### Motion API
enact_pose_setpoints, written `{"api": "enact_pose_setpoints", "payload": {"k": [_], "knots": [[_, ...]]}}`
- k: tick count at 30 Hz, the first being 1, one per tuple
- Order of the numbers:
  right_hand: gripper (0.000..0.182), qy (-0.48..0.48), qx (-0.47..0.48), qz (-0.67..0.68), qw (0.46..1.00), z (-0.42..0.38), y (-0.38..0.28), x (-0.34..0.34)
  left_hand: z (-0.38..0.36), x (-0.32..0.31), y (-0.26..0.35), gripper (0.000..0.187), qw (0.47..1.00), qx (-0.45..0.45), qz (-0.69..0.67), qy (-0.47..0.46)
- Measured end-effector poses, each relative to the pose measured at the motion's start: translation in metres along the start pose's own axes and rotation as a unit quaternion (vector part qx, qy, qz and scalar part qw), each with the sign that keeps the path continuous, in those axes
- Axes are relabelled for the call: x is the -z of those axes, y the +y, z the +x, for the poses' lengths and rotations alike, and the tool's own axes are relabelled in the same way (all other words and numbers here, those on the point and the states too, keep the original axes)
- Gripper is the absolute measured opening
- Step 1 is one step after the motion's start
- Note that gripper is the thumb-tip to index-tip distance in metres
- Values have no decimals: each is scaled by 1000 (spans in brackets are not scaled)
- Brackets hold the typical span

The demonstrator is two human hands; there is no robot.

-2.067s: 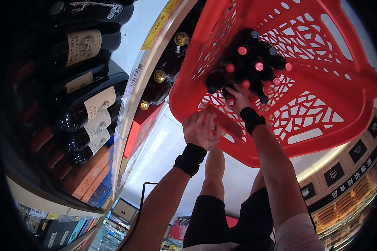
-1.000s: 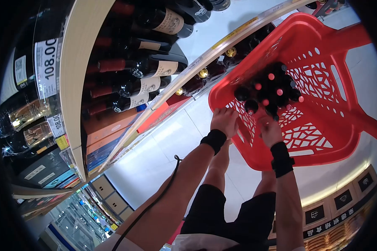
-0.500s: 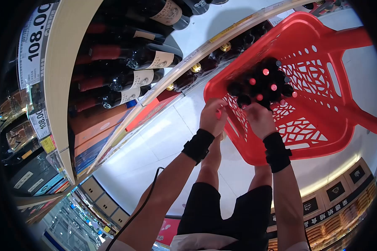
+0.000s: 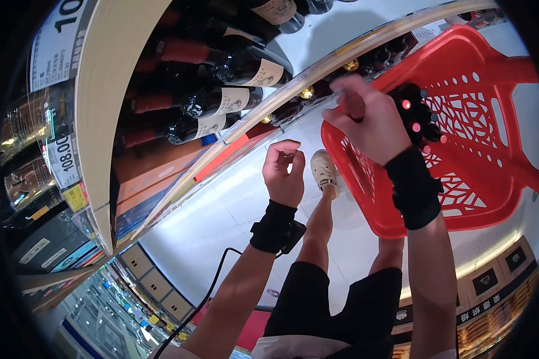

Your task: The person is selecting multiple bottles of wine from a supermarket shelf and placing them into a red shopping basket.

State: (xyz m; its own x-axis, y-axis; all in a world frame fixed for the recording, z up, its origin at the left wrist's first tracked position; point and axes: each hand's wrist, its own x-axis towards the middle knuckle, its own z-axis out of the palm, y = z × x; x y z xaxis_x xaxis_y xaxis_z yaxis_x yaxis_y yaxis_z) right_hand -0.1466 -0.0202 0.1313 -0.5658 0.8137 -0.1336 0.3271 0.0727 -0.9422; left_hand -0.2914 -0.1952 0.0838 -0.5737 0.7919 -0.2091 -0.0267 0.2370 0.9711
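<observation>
Red perforated plastic shopping basket (image 4: pixel 491 173) sits on the white floor, holding a cluster of dark bottles with red caps (image 4: pixel 416 113); your hand hides part of it, so I can't count them exactly. Wooden shelf (image 4: pixel 111 90) to your left holds three clear rows of dark labelled wine bottles (image 4: pixel 221 102). Your right hand (image 4: pixel 371 122) is raised over the basket's near rim, fingers curled, contents unclear. Your left hand (image 4: pixel 283 173) hovers beside it, fingers loosely bent, holding nothing.
</observation>
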Motion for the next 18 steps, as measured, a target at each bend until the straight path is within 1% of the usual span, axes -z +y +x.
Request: {"api": "enact_pose_setpoints", "payload": {"k": [1,4,7,10,11,13,18], "knots": [[44,11,43,-18,999,10,-5,-4,0,2,3,23,1000,-3,-6,4],[56,50,117,-59,990,43,-21,-30,-1,10,7,23,1000,-9,-21,16],[63,110,246,-48,962,79,-33,-53,-6,16,6,23,1000,-4,-23,14],[69,66,182,-123,973,98,-58,-69,-15,17,5,22,1000,14,-12,10],[64,64,209,-103,970,105,-60,-73,-18,18,6,22,1000,20,-11,9],[60,37,195,-134,971,114,-69,-81,-22,21,3,24,1000,24,-6,2],[62,16,160,-203,966,127,-80,-102,-28,28,-4,27,999,43,-18,-1]]}}
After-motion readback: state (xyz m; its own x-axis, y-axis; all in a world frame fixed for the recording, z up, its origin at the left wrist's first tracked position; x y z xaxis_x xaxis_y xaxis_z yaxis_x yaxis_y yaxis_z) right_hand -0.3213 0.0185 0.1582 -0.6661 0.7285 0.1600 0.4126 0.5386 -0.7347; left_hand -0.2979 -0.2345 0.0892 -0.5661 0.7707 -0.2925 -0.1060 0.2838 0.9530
